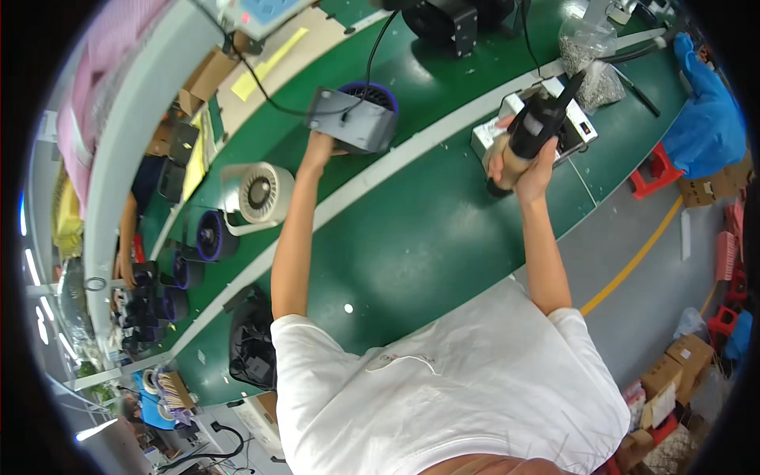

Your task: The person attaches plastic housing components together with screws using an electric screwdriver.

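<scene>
My left hand (320, 149) is closed on the edge of a small desk fan (366, 127) with a grey bracket and a purple rim; the fan hides most of its fingers. A thin black cable passes across the fan. On the right, my right hand (532, 170) wraps round a black and beige electric screwdriver (535, 131), held tilted above a white box-shaped device (587, 131), likely a screw feeder. Nearest to my left forearm stands a cream fan (263, 193) on its stand.
Clear bags of small metal parts (595, 79) lie beyond the white device. Several purple-rimmed fans (210, 235) line the belt at left, where another person's arm (127, 237) reaches in. A black bag (252, 340) rests near my left elbow. A red stool (657, 172) stands at right.
</scene>
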Tool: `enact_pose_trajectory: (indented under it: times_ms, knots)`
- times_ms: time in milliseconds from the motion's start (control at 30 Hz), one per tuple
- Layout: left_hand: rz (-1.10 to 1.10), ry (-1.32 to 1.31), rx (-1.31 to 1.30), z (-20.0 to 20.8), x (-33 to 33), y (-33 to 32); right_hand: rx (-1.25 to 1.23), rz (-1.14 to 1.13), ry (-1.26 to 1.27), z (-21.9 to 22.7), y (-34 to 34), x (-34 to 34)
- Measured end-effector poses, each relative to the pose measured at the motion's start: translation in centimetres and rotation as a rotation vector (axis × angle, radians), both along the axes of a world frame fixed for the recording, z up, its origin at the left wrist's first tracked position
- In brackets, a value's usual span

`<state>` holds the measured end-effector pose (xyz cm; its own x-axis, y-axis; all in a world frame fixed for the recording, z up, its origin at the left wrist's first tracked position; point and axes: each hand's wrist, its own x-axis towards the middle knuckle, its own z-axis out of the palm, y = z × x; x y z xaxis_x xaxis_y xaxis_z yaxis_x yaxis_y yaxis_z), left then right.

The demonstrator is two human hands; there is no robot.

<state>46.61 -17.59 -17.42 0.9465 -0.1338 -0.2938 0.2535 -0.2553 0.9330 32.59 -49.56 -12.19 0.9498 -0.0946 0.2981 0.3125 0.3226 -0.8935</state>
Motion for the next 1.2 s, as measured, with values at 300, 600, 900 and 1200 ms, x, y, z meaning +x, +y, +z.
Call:
enact_pose_trajectory:
  times_ms: [300, 600, 900, 1200]
  knots:
    - [0.311, -0.956, 0.435, 4.8, 11.5, -1.7, 0.038, 0.056, -0.042, -3.1, -2.8, -0.8]
    - [-0.087, -1.051, 0.764, 7.8, 18.1, -18.6, 0.125, 0.185, -0.135, -2.6, -2.0, 0.0]
    - [-0.287, -1.077, 0.609, 2.9, 24.4, -14.6, 0.082, 0.125, -0.259, -5.4, -2.2, -0.8]
    - [0.235, -1.174, 0.46, 0.4, 20.5, -16.9, 0.28, 0.196, -0.106, -4.6, -0.6, -1.9]
